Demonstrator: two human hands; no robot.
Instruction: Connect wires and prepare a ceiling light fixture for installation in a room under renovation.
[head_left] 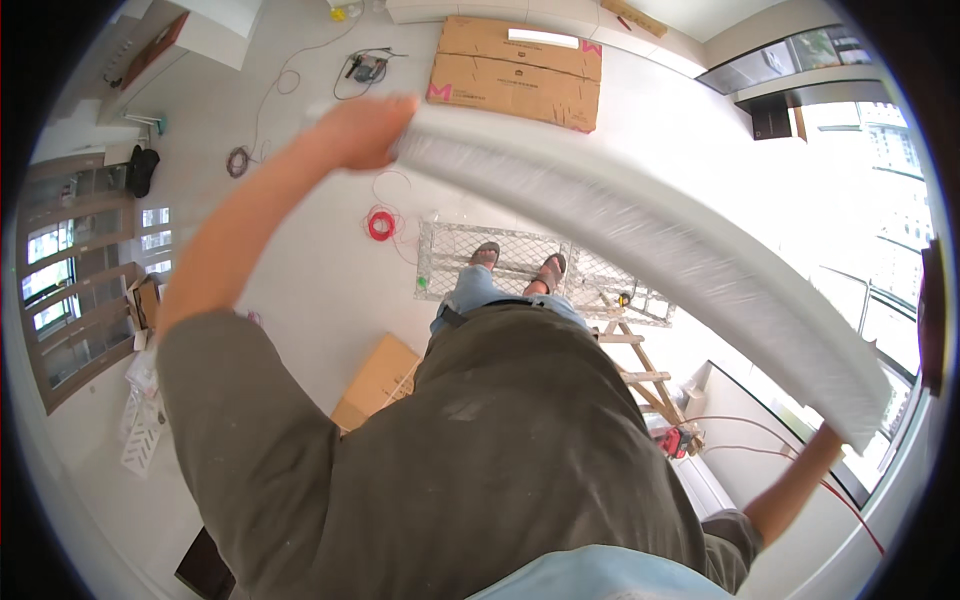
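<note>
A long, pale white panel (640, 240), apparently in shiny plastic film, is raised in front of me, running from upper left to lower right. At its left end, my left hand (370, 132) is closed on it, slightly smeared by motion. My right hand (826, 442) holds the other end from below; most of its fingers are hidden behind the panel. My feet, in sandals, stand on a metal mesh platform (450, 240) above the floor.
A flat cardboard box (515, 85) lies on the floor ahead. A power tool with a cord (367, 68) and a red coil of wire (381, 224) lie to its left. A wooden stepladder (645, 375) and a red tool (677, 440) are at the right; windows line that side.
</note>
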